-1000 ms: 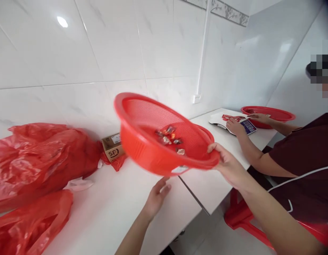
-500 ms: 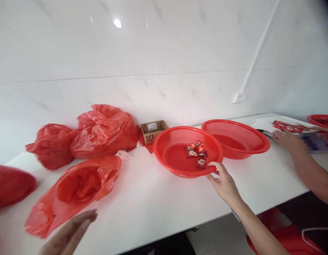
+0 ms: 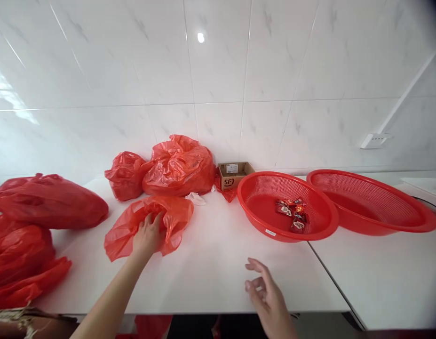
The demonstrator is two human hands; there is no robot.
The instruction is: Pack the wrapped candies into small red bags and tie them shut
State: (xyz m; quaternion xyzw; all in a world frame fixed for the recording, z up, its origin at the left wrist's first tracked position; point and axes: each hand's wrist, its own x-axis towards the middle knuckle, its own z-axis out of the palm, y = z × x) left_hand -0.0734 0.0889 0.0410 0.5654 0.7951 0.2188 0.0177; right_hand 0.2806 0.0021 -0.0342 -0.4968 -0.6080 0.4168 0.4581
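Observation:
My left hand (image 3: 147, 234) reaches into the mouth of a loose, crumpled red plastic bag (image 3: 178, 214) lying on the white table. Its fingers are apart, with their tips against the bag's inner folds; what lies under them is hidden. Above the table's front edge hovers my right hand (image 3: 269, 299), open, fingers loosely curved and nothing in them. Beyond it, to the right, stands a round red plastic basket (image 3: 253, 214) with perforated sides. Several small wrapped sweets (image 3: 291, 213) lie inside that basket.
A second red basket (image 3: 369, 226) stands at right, against the first. Along the wall are a small cardboard box (image 3: 229, 181) and tied red bags (image 3: 180, 169), (image 3: 126, 176). More full red bags (image 3: 51, 200) lie at left. A table seam (image 3: 330, 278) runs near the baskets.
My right hand has let go of the basket rim and come back toward the table's front edge. My left hand has moved into the red bag. The view has swung left.

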